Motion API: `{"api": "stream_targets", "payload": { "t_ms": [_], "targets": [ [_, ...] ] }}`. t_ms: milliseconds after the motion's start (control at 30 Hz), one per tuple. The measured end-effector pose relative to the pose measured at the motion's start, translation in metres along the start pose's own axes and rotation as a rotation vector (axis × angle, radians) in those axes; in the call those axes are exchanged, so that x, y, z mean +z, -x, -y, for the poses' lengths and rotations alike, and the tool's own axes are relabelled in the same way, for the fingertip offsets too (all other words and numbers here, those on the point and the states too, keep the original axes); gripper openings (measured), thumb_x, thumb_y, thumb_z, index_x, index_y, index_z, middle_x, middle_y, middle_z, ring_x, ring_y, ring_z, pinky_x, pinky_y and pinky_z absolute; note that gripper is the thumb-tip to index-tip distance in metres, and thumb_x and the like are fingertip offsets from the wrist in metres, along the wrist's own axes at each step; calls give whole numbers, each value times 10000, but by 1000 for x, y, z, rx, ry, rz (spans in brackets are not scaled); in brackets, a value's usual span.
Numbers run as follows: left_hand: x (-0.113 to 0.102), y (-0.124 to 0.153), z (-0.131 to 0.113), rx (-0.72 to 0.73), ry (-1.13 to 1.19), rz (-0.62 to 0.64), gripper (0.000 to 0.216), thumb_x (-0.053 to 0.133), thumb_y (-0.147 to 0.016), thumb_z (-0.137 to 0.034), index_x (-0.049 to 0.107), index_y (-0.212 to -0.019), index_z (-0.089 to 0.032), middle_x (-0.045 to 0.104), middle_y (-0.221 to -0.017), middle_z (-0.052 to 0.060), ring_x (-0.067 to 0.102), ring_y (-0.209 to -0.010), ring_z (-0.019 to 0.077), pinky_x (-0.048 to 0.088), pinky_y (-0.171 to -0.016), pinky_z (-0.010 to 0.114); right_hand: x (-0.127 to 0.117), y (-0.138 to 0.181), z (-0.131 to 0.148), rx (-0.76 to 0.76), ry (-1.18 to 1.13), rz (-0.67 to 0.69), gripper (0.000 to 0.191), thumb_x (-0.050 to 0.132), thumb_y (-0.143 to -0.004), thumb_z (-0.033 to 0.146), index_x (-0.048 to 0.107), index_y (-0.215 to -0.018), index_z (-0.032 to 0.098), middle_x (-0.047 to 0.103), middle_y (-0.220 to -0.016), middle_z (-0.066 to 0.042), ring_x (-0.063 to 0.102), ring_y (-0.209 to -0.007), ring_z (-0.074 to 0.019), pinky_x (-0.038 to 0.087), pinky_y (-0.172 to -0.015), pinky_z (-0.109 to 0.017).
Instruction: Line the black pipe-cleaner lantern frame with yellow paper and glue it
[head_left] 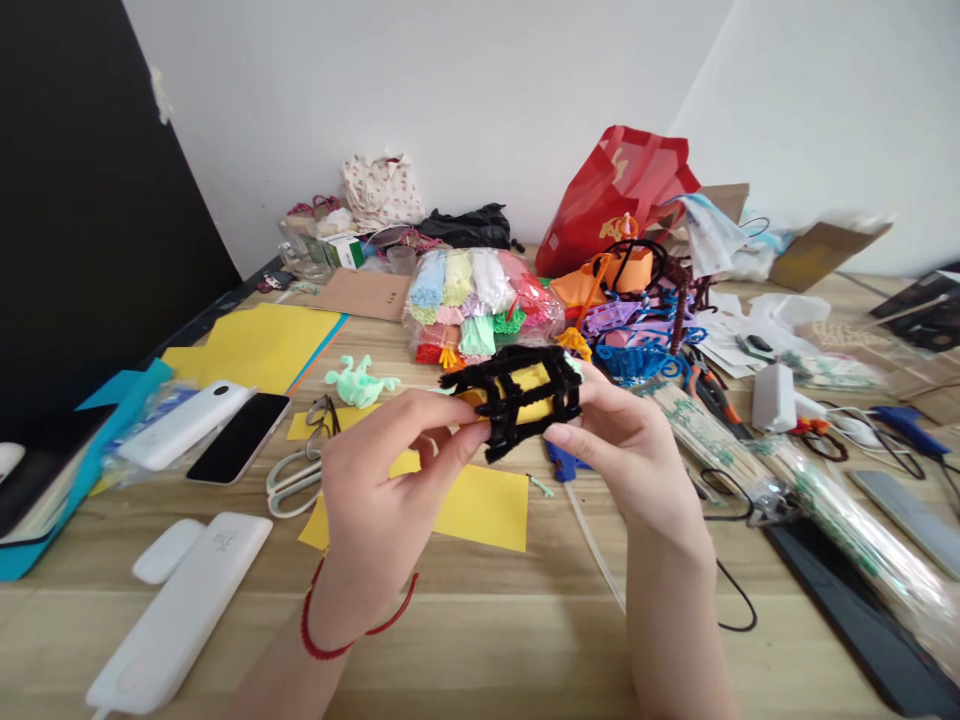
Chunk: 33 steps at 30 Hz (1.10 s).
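My left hand: thumb and forefinger clamped on left end of black frame. My right hand: thumb at lower right corner, fingers at right end, clamped likewise. Frame: fuzzy, barred, held in air above table, between both hands; yellow insert visible through gaps. Below, on table: yellow sheet, partly behind my left hand; scissors beside it; blue tool, partly behind my right hand. Farther back: green figure at left, bagged bundles at centre.
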<state>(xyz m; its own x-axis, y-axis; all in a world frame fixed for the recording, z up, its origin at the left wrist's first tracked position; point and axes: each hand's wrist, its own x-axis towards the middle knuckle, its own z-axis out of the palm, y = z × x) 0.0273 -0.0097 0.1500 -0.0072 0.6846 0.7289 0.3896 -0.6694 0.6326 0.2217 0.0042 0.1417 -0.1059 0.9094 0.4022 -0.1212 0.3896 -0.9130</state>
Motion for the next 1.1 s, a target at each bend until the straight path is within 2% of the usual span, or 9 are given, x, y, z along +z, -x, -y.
{"api": "stream_targets", "payload": {
  "t_ms": [167,267,400,533,700,933,1000,1100],
  "targets": [
    [1,-1,4,-18,24,6,157,698,-861,-105,669,-795,-245,681,-709,-46,615,-588,109,542,-546,243,2,1,-1,-5,-31,-33,128,856,-775,292,773,-869,269,681,-1030,-34,695,-1017,-197,651,-874,-362],
    [1,0,5,-35,12,-4,170,700,-845,-94,675,-778,-248,671,-686,-57,582,-538,102,510,-522,252,4,1,-5,-1,-62,-40,144,858,-772,264,789,-898,278,688,-1060,-30,687,-1065,-197,642,-912,-357],
    [3,3,5,-47,-5,-34,188,698,-834,-74,688,-812,-261,674,-687,-76,563,-525,88,491,-516,241,5,1,-8,-21,-76,-49,150,853,-780,265,787,-913,288,696,-1076,-22,682,-1089,-197,638,-919,-354],
    [5,3,4,-25,-44,-88,169,695,-858,-101,691,-887,-267,706,-767,-60,594,-581,103,502,-540,263,6,1,-8,-37,1,-79,116,831,-804,287,765,-898,274,680,-1095,-32,687,-1069,-199,640,-912,-355],
    [3,-2,5,70,-48,-62,152,701,-873,-119,674,-828,-262,693,-912,1,644,-774,154,505,-567,286,9,1,-7,-102,24,-125,106,830,-803,296,767,-888,287,676,-1078,-29,688,-1053,-198,639,-915,-366],
    [-8,-8,8,63,-36,150,100,674,-891,-153,647,-861,-244,686,-800,-25,574,-549,91,507,-510,233,12,2,-8,-116,61,-212,116,827,-807,328,768,-900,294,689,-1051,-30,685,-1058,-204,647,-896,-370],
    [-9,-8,8,45,-76,166,127,684,-862,-119,641,-866,-238,659,-719,-57,538,-493,66,494,-498,203,12,3,-7,-125,70,-210,125,823,-811,311,764,-921,298,675,-1076,-28,678,-1072,-196,646,-899,-351],
    [-9,-7,9,53,-109,113,179,678,-834,-66,637,-848,-240,632,-645,-82,530,-476,57,484,-499,191,12,6,-6,-107,52,-163,174,822,-812,281,747,-967,304,645,-1122,-20,678,-1074,-182,644,-906,-325]
  ]
}}
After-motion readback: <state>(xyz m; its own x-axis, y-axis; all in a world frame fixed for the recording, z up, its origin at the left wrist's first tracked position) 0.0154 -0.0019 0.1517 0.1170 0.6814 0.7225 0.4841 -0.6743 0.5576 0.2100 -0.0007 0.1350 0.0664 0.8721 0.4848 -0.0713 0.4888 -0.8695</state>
